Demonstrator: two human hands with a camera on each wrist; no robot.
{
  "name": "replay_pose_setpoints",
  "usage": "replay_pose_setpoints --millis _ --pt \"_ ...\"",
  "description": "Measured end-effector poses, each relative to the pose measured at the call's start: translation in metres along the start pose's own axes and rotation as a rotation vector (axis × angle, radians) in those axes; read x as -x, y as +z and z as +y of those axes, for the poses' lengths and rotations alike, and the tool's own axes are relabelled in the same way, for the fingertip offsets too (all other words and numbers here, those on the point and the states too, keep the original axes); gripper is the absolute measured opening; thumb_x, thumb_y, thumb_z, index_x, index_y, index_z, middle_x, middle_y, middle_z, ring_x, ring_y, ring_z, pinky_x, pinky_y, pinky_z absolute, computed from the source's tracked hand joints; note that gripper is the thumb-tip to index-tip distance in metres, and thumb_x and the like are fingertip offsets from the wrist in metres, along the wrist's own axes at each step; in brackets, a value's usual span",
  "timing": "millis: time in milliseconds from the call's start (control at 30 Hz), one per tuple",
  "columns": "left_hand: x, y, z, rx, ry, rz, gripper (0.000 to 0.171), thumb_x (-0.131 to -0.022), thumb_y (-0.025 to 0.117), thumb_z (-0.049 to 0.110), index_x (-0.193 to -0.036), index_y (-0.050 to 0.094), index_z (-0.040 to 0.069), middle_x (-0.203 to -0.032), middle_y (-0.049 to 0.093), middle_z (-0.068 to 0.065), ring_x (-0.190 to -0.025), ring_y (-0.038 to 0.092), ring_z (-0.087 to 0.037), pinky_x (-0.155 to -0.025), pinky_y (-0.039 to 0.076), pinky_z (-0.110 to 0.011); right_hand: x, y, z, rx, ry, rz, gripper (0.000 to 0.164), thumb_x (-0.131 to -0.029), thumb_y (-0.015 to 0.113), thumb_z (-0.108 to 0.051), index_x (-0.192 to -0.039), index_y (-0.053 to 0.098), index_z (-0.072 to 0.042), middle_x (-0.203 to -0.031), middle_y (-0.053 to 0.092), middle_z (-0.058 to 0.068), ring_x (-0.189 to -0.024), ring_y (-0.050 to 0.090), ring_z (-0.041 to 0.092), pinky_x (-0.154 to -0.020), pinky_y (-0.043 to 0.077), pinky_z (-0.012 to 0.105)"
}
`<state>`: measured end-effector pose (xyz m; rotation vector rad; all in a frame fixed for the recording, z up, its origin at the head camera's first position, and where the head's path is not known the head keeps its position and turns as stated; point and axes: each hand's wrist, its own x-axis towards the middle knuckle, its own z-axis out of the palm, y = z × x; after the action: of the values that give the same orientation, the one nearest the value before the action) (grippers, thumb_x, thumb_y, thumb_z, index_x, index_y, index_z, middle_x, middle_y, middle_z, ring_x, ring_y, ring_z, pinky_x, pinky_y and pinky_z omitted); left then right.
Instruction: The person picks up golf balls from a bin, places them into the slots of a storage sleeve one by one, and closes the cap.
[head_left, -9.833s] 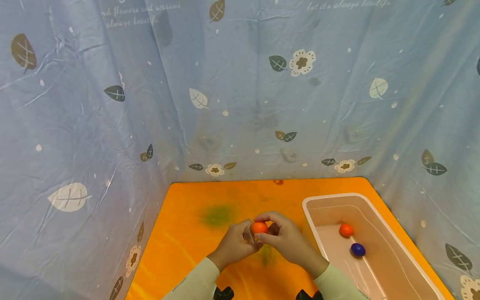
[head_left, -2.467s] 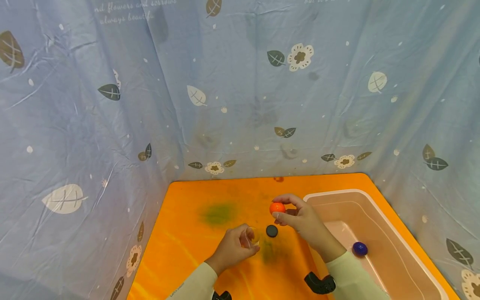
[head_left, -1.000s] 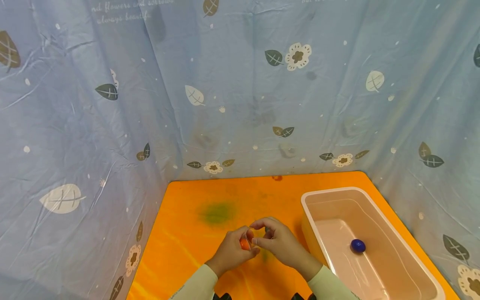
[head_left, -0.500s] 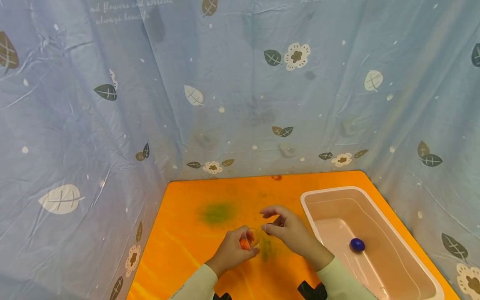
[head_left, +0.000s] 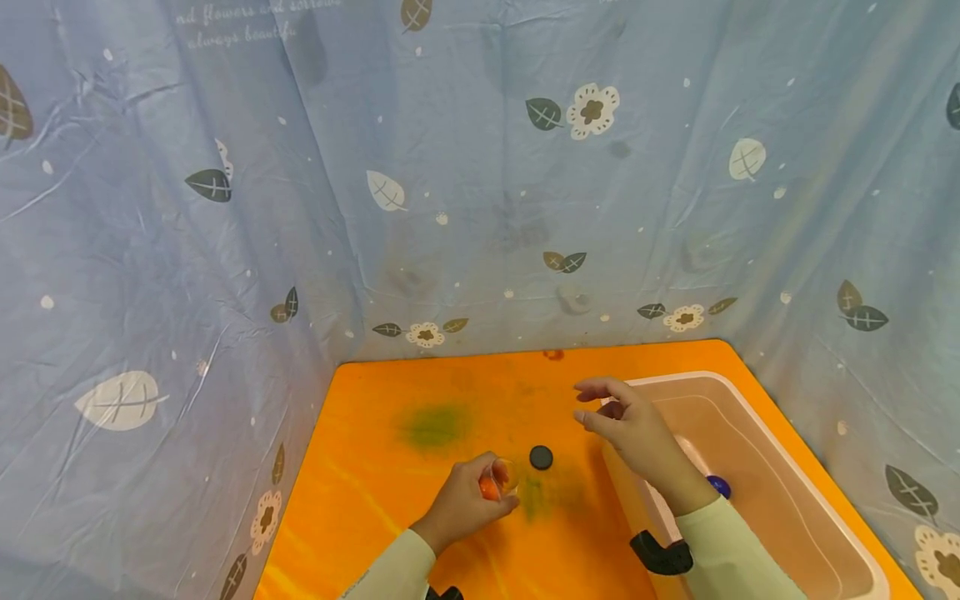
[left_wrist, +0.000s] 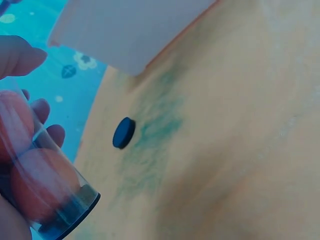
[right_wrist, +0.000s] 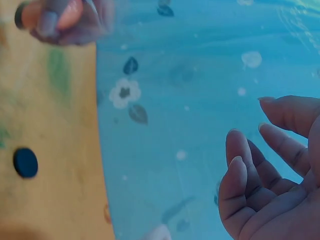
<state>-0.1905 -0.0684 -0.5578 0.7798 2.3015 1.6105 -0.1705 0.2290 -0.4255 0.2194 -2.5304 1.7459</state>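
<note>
Head and left wrist views: your left hand [head_left: 465, 504] gripped a clear tube [left_wrist: 37, 142] with two orange balls [left_wrist: 42, 182] inside.
Tipping the tube, seemingly unlidded, could have spilled them; its upper end was cut off up close. A black lid [head_left: 541, 457] lay right of it, then came your right hand [head_left: 637, 433], fingers and thumb apart, holding nothing; your right wrist partly hid the blue ball [head_left: 721, 486] in the bin [head_left: 693, 376].
</note>
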Motion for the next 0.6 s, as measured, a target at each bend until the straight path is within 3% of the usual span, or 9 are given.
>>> replay_pose_setpoints --millis 167,267,600 --pt "0.001 -0.001 -0.001 0.003 -0.002 0.002 0.029 -0.095 0.087 0.014 -0.111 0.066 0.002 -0.075 0.067 0.004 -0.06 0.061 -0.008 -0.059 0.055 -0.025 -0.001 -0.022 0.01 0.049 0.04 0.038 0.04 -0.107 0.075 -0.027 -0.142 0.065 -0.011 -0.134 0.064 0.013 -0.097 0.067 0.032 -0.082 0.058 0.039" --pt "0.001 -0.001 -0.001 0.003 -0.007 0.008 0.027 -0.095 0.088 0.014 -0.11 0.067 0.005 -0.076 0.067 0.003 -0.061 0.062 -0.009 -0.06 0.056 -0.025 -0.002 -0.034 0.02 0.063 0.07 0.062 0.042 -0.109 0.073 -0.029 -0.145 0.064 -0.01 -0.135 0.063 0.015 -0.103 0.069 0.033 -0.087 0.06 0.042" --pt "0.001 0.0 -0.003 0.003 -0.004 0.008 0.025 -0.095 0.088 0.016 -0.106 0.066 0.013 -0.075 0.065 0.003 -0.06 0.059 -0.009 -0.059 0.054 -0.026 0.002 -0.061 0.046 0.083 0.098 0.109 0.048 -0.111 0.069 -0.025 -0.151 0.056 -0.001 -0.138 0.059 0.022 -0.1 0.071 0.026 -0.085 0.058 0.032"
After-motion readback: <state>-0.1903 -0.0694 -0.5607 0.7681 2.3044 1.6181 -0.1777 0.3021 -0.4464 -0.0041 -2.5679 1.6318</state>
